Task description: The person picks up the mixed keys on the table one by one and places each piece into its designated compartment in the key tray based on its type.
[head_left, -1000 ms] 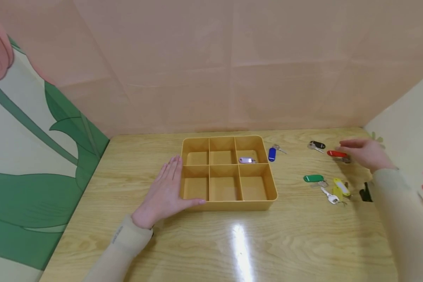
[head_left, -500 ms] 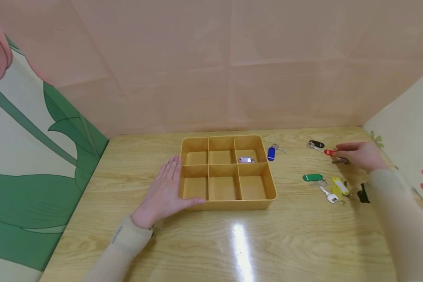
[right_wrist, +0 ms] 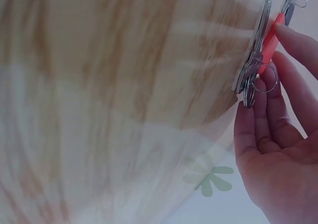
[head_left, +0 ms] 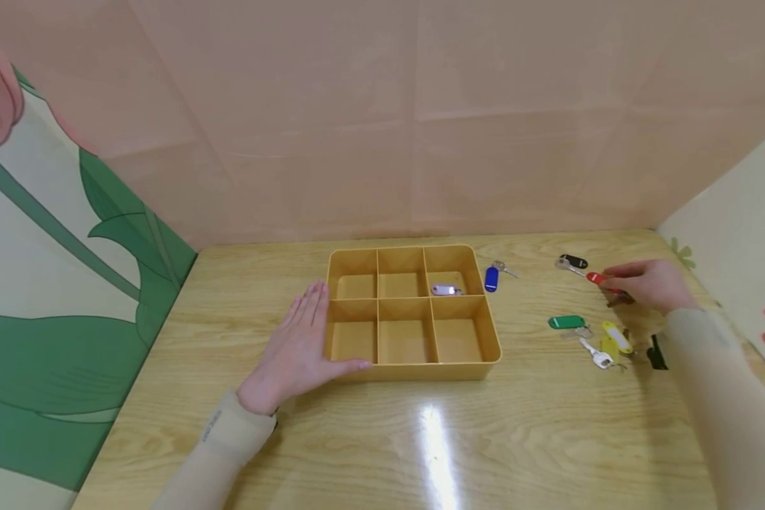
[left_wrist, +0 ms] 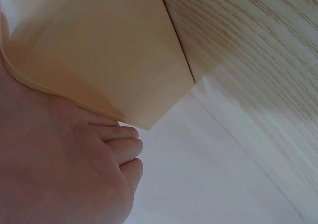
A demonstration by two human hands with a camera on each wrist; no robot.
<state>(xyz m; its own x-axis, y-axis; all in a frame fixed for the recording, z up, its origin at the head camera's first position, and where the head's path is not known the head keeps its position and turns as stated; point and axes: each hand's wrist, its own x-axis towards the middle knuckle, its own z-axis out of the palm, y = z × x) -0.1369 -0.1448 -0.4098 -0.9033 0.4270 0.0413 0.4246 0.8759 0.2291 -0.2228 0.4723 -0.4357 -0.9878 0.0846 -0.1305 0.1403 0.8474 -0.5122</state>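
Observation:
My left hand (head_left: 293, 354) lies with straight fingers along the left wall of a yellow six-compartment organizer box (head_left: 414, 372), its thumb over the front rim. The left wrist view shows that palm (left_wrist: 64, 159) against the box's wall (left_wrist: 109, 55). At the right, my right hand (head_left: 659, 285) pinches a red key tag (head_left: 596, 278) between thumb and fingers. Metal keys (right_wrist: 252, 65) on a ring hang beside the red tag (right_wrist: 272, 42) in the right wrist view. Part of the tag is hidden by the fingers.
A white key tag (head_left: 445, 290) lies in the back right compartment. Around the right of the table are a blue tag (head_left: 491, 279), a black tag (head_left: 574, 261), a green tag (head_left: 567, 322), a yellow tag (head_left: 617, 338) with keys, and a black item (head_left: 658, 353) beside the right sleeve.
My right hand has come a little left and its fingers have closed on the red key tag, which has shifted slightly. The left hand and the box have stayed put.

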